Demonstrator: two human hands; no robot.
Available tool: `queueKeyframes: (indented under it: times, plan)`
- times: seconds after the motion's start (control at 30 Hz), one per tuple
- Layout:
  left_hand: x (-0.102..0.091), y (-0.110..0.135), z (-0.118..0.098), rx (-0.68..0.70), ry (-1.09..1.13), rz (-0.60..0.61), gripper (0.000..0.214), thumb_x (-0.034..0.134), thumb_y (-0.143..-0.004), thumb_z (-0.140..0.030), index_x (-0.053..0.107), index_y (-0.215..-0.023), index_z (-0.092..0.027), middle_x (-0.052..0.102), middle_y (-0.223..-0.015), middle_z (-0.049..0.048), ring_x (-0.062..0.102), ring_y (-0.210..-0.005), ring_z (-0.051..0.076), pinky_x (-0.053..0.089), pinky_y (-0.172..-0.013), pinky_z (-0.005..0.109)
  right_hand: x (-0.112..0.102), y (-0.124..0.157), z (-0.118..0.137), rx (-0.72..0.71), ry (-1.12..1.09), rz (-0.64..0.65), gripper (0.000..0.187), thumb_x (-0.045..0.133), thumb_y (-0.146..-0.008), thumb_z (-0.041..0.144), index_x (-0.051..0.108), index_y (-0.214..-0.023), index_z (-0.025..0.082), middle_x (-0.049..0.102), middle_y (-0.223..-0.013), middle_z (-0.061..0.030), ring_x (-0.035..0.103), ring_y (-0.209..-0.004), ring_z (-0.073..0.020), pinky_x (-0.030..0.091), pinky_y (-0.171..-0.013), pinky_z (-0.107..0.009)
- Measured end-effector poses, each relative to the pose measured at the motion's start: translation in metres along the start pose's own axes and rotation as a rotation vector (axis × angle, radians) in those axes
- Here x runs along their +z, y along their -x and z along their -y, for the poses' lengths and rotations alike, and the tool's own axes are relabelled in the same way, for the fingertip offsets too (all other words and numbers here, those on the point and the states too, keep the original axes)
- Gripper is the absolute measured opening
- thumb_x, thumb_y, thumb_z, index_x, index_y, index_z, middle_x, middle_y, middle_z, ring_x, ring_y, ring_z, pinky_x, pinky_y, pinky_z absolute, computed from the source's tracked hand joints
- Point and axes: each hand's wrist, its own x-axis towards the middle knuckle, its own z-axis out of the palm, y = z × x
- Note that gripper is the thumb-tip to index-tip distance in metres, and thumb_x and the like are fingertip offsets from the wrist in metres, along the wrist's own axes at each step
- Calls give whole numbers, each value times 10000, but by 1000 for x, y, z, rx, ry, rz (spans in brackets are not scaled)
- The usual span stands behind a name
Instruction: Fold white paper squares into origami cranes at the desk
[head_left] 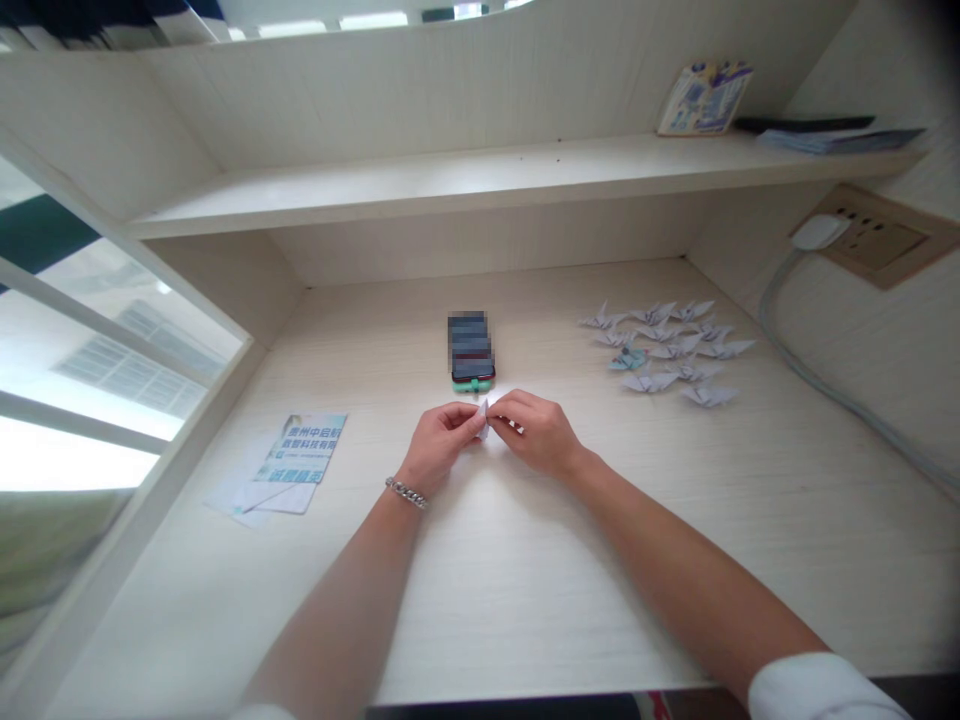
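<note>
A small folded piece of white paper (484,420) is pinched between my two hands, just above the desk. My left hand (444,436), with a chain bracelet at the wrist, grips it from the left between thumb and fingers. From the other side, the fingertips of my right hand (536,430) close on its edge; the exact folds are too small to make out. Just beyond the hands lies a phone (472,347) with a green piece at its near end. Several folded paper cranes (675,345) stand grouped to the right, one of them bluish (628,358).
Loose sheets and a printed flyer (300,450) lie at the left of the desk (510,600). A shelf (420,190) spans the back, holding a small carton (705,98) and a stack of papers (840,138). A cable (817,385) runs from the right wall's socket (877,240).
</note>
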Motion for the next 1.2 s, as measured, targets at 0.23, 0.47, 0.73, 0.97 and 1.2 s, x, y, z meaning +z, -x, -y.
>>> queueKeyframes:
  times: [0.23,0.47,0.73,0.97,1.2]
  plan:
    - [5,-2,6,95,-2,-79,237,682,-675,-311,664,-815,-120,638,-725,42,539,-629,106,432,-593,228,2,1,-3,-33,-4,-69,165,515,-827,205,664,-889,238,661,-896,-31,599,-812,-143,462,-708,-244]
    - [7,-3,10,161,-9,-117,215,663,-700,-296,652,-830,-126,628,-706,29,537,-616,97,436,-594,228,2,1,0,8,-49,-89,181,523,-819,198,675,-908,242,655,-904,-40,596,-815,-145,470,-717,-255]
    - [8,-3,12,223,-63,-202,225,646,-716,-316,648,-848,-133,632,-735,36,552,-639,106,462,-628,243,5,-3,13,201,-235,-138,105,556,-804,221,650,-846,203,642,-813,-37,581,-717,-138,464,-605,-243]
    - [8,-3,12,250,-7,-205,211,642,-722,-309,649,-860,-149,638,-802,47,568,-693,116,484,-653,253,3,-4,18,310,-266,-131,100,580,-782,264,637,-773,183,628,-729,-30,565,-662,-140,441,-591,-255]
    - [7,-3,13,255,51,-193,189,647,-722,-292,651,-861,-165,643,-857,53,591,-770,138,497,-714,284,6,-5,18,438,-488,-103,141,606,-754,298,657,-778,168,665,-752,-43,595,-677,-148,455,-600,-253]
